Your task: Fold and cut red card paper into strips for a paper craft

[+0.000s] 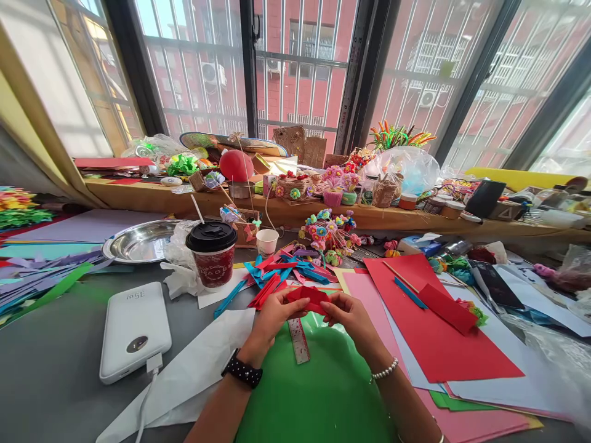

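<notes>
A small folded piece of red paper (308,296) is pinched between both hands, held just above the green surface in front of me. My left hand (276,317) grips its left end with thumb and fingers. The right end is caught in my right hand (347,315), also closed. Below the paper lies a short clear ruler (299,341) with red marks, on the green sheet (318,394). Just beyond the hands is a heap of folded red and blue paper strips (277,274).
At left stand a dark red lidded cup (215,261), a white power bank (136,332) with a cable, and a metal tray (111,251). Red sheet (443,344) and other coloured papers spread right. A paper cup (267,242) and crocheted flowers (325,231) stand behind.
</notes>
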Tool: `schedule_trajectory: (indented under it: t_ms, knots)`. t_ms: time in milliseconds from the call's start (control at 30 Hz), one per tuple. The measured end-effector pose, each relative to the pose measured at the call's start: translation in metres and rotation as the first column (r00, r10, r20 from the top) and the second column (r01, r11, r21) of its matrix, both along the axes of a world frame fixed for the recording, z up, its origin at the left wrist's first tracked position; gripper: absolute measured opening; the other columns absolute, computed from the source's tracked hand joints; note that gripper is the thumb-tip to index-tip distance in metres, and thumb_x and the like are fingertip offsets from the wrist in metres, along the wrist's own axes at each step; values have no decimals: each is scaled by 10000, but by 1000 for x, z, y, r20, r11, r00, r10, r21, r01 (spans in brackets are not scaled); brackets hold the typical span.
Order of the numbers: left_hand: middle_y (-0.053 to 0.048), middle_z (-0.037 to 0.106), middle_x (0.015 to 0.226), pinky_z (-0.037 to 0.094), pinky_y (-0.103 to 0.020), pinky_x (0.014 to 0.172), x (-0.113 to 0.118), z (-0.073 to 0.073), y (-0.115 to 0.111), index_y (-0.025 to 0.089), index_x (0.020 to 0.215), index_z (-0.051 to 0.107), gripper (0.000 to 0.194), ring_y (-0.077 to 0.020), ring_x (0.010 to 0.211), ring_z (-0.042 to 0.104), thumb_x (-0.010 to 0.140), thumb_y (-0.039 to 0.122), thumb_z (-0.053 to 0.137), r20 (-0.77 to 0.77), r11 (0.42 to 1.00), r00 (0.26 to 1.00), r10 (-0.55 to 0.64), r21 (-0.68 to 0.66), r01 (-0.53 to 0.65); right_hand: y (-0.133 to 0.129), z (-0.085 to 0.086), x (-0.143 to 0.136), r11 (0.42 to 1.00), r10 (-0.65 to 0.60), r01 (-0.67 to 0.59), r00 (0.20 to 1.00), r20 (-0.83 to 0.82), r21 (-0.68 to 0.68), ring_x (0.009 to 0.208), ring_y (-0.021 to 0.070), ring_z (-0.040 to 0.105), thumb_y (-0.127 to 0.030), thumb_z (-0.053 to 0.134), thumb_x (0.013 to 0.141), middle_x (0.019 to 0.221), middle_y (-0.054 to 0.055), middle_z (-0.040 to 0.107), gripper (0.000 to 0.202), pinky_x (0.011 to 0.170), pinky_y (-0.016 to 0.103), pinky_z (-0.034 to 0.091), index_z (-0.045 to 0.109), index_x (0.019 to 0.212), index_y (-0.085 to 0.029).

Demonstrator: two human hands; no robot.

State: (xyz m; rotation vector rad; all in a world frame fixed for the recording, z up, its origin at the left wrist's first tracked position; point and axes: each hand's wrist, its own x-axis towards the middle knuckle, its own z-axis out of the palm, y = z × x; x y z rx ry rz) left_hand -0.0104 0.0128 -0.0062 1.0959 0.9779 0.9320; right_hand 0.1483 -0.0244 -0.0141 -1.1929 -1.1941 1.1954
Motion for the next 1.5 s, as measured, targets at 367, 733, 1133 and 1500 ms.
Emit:
schedule_trajectory:
  t_ms: [367,733,1133,1500]
  knots:
    - [-58,650,788,502,-264,622,-7,3,6,128,761,631,332,-184,727,601,518,345,695,-96,1000,995,-8,4,8,1,3,7,999,32,-32,999,-18,-6,451,82,502,-360,631,614,511,-31,557,236,448,201,403,576,659,-135]
    - [-56,655,814,518,-250,606,-7,3,7,134,761,652,313,-193,765,596,493,282,717,-21,999,999,-43,-7,42,3,0,6,996,-41,46,997,-72,76,519,89,501,-257,612,632,694,24,633,207,463,205,398,649,807,-152]
    - [-58,627,930,499,-259,678,-12,4,7,137,755,655,253,-198,833,581,536,258,694,0,993,994,-113,-37,113,2,2,5,995,-38,47,995,-94,92,527,71,481,-195,589,638,663,-3,603,108,475,182,389,670,707,-172]
    - [-89,641,930,479,-291,707,-7,9,0,153,960,590,422,-202,775,618,639,428,589,-23,961,964,-264,-92,260,1,2,3,988,-23,29,999,-37,150,548,91,524,-182,562,652,669,-1,617,112,508,208,433,664,698,-181]
